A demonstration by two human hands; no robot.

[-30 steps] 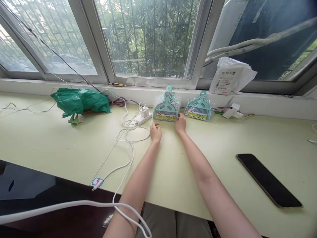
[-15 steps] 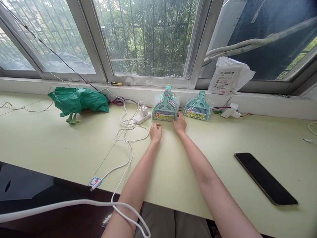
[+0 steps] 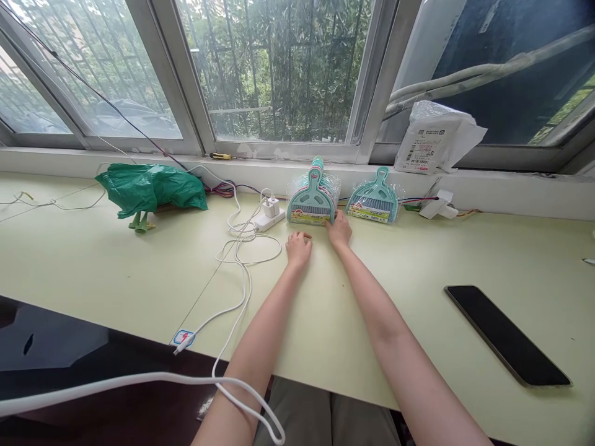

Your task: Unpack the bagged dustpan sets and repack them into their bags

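A stack of turquoise dustpan-and-brush sets (image 3: 312,197) in clear wrapping stands upright against the sill, with a printed label across the front. My right hand (image 3: 339,231) is at the stack's lower right corner, its fingers closed on the edge; the fingertips are partly hidden. Just in front of the stack, my left hand (image 3: 299,249) rests over the table with loosely bent fingers and nothing in it, apart from the sets. Another wrapped dustpan-and-brush set (image 3: 374,199) leans on the sill to the right of the stack.
A white power strip (image 3: 269,218) with a plugged-in charger and looping white cables (image 3: 244,272) lies left of my left hand. Farther left is a green plastic bag (image 3: 151,189). A black phone (image 3: 506,334) lies at right; a white package (image 3: 432,139) sits on the sill.
My left hand has shifted slightly right and turned its back more upward. My right hand stays at the stack's corner. The whole view has tilted slightly.
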